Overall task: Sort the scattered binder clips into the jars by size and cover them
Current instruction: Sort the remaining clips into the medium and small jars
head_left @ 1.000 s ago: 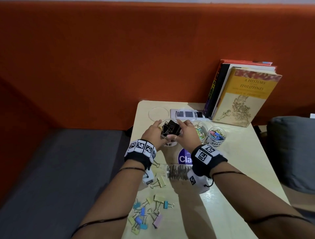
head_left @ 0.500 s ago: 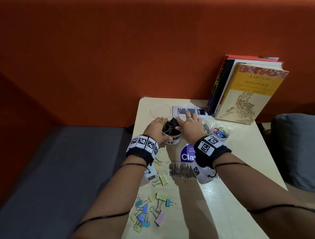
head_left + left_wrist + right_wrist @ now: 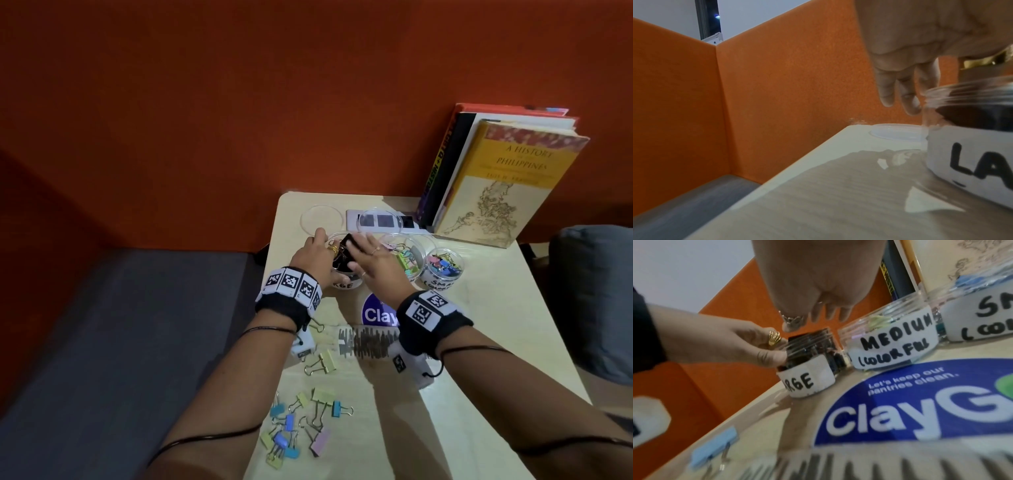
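The clear jar labelled LARGE (image 3: 344, 285) (image 3: 809, 382) (image 3: 972, 146) stands on the table, stuffed with black binder clips (image 3: 344, 255) that rise above its rim. My left hand (image 3: 318, 251) (image 3: 756, 345) grips the jar's left side, thumb in front and fingers behind. My right hand (image 3: 368, 257) (image 3: 818, 293) lies flat on top of the black clips, fingers straight. To the right stand the MEDIUM jar (image 3: 409, 263) (image 3: 892, 344) and the SMALL jar (image 3: 443, 274), both holding coloured clips. Two clear lids (image 3: 322, 219) (image 3: 380, 219) lie behind the jars. Several pastel clips (image 3: 301, 428) lie scattered near me.
Books (image 3: 496, 178) lean against the orange wall at the back right. A blue sticker (image 3: 378, 313) marks the cream table (image 3: 479, 342). A grey bench runs along the left and a grey cushion (image 3: 596, 291) sits at the right.
The black clips held above the jar have gone down into it. My right hand has gone from pinching them to lying flat on top; my left now grips the jar.
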`<state>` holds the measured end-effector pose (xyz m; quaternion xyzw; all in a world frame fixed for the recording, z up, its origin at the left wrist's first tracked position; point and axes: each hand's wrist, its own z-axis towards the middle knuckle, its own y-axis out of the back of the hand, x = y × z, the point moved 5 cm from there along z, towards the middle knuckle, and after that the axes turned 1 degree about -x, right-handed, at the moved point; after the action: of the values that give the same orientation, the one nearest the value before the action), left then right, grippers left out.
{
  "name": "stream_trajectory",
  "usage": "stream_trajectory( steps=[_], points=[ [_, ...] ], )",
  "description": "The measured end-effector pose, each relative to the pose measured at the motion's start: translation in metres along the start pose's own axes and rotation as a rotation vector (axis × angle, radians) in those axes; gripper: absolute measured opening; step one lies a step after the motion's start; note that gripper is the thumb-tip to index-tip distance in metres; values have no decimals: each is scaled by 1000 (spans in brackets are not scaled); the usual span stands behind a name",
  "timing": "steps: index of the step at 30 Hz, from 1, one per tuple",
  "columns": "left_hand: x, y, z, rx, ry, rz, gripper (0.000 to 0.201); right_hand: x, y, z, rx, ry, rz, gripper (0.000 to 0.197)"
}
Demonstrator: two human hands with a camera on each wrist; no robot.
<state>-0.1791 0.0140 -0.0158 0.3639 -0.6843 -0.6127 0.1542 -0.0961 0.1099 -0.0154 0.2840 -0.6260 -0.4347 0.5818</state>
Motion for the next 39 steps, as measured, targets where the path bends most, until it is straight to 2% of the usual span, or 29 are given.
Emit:
stream_trajectory(
  steps=[3,7,12,15,18,20,23,26,30,32,36,39],
  points=[
    [-1,0,-1,-29,-32,71,72,-2,-12,-6,122,25,-62,43],
    [-1,-7,-8,-91,-18,113,72,-4,-13,-3,162,25,-198,43],
    [-3,-3,-19,-83,-5,86,77,1,-11,-5,198,-4,-261,46],
    [6,13,-46,-127,37,-11,80,10,-5,-11,107,35,-131,51],
    [25,13,-93,-95,126,-52,72,30,-5,-36,-7,165,56,46],
    [37,-5,-121,-26,154,-135,68,42,-23,-57,101,244,118,34],
    [39,-35,-159,59,152,-436,52,51,-58,-86,294,301,112,24],
    [21,-49,-183,100,172,-531,33,51,-72,-101,330,283,18,33],
    [-3,-59,-188,136,145,-367,45,56,-65,-106,239,317,25,29],
    [-9,-64,-185,172,115,-255,49,51,-61,-106,208,256,56,30],
    [-14,-69,-180,230,106,-150,34,30,-47,-112,155,143,118,27],
    [-17,-71,-172,256,111,-146,33,6,-16,-108,-79,26,147,19]
  ],
)
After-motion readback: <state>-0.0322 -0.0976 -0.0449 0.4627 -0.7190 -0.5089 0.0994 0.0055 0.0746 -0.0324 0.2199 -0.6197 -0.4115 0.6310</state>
